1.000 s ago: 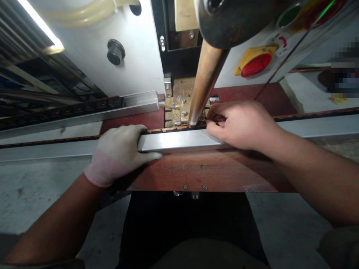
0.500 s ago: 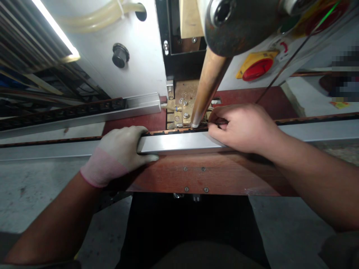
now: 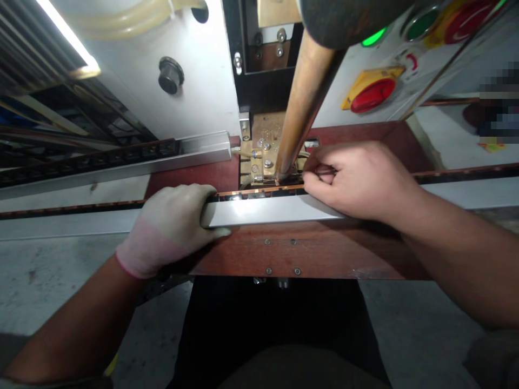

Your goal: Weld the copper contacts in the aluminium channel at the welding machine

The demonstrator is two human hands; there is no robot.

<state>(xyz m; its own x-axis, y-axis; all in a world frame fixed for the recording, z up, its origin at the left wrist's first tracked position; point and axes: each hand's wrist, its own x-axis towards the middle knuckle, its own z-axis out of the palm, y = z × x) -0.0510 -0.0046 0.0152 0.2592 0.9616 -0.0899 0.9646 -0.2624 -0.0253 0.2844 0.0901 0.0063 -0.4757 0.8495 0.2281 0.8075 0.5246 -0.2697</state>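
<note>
A long silver metal channel [image 3: 259, 209] lies across the front of the machine, with a copper-coloured and black strip [image 3: 263, 192] along its far edge. My left hand [image 3: 174, 219], in a white glove with a pink cuff, grips the channel, fingers over the far side and thumb on the near side. Bare, my right hand [image 3: 357, 178] rests at the channel with thumb and forefinger pinched together; what they hold is hidden. Between my hands, a slanted copper rod [image 3: 302, 102] points down at the strip, its tip close above a brass block [image 3: 259, 162] with bolts.
A reddish-brown board [image 3: 279, 251] with screws lies under the channel. Behind left runs a second channel [image 3: 203, 148]. The white housing carries a black knob [image 3: 170, 75], a red-and-yellow switch [image 3: 373, 93] and a lit green lamp [image 3: 375, 37]. A blurred person [image 3: 494, 116] is far right.
The rod and the rusty head above it have shifted up, uncovering the green lamp. The channel sits slightly nearer me, showing more of the strip. Both hands keep their grips.
</note>
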